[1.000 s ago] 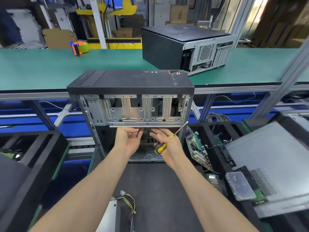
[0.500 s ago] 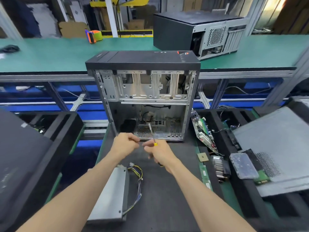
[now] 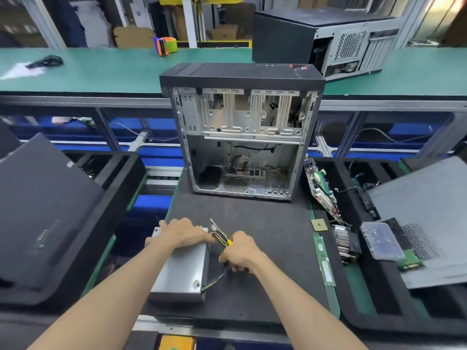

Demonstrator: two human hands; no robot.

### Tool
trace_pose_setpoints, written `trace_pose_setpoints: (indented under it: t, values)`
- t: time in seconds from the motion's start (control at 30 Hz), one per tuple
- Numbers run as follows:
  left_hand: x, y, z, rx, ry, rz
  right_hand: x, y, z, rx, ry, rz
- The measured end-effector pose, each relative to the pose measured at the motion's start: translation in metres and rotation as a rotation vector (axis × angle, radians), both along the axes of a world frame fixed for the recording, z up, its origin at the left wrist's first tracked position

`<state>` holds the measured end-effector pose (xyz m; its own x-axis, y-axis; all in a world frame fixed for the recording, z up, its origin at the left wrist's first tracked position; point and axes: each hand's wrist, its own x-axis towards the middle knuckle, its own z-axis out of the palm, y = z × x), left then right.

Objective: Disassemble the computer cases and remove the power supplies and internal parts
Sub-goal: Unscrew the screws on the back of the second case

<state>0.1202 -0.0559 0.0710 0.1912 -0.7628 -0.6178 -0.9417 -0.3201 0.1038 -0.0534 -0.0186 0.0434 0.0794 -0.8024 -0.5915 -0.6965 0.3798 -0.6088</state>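
The left hand (image 3: 182, 233) lies flat on the far end of the power supply (image 3: 183, 271). Just beside it, the right hand (image 3: 238, 251) grips a screwdriver (image 3: 222, 233) over the wire bundle (image 3: 217, 276) — the open computer case (image 3: 242, 132) stands well beyond both.

No readable text anywhere; red-orange mark on the computer case (image 3: 242, 74) top panel too blurred to read; labels on the green strip (image 3: 324, 263) illegible.

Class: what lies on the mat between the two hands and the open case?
Nothing: in the head view, bare dark mat separates the left hand and right hand from the case.
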Motion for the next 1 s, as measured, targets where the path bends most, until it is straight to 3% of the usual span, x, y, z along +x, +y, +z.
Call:
trace_pose_setpoints:
  t: [0.27,0.77,1.0]
  values:
    - [-0.033,-0.009,-0.004,-0.15,-0.014,0.003,-0.023,-0.006,0.003,-0.094,0.043,-0.089]
    - [-0.14,-0.071,0.003,-0.115,0.069,-0.029,-0.121,-0.053,0.007,-0.17,0.18,-0.257]
    - [-0.146,-0.081,-0.009,-0.106,0.037,-0.132,-0.133,-0.051,0.002,-0.169,0.123,-0.294]
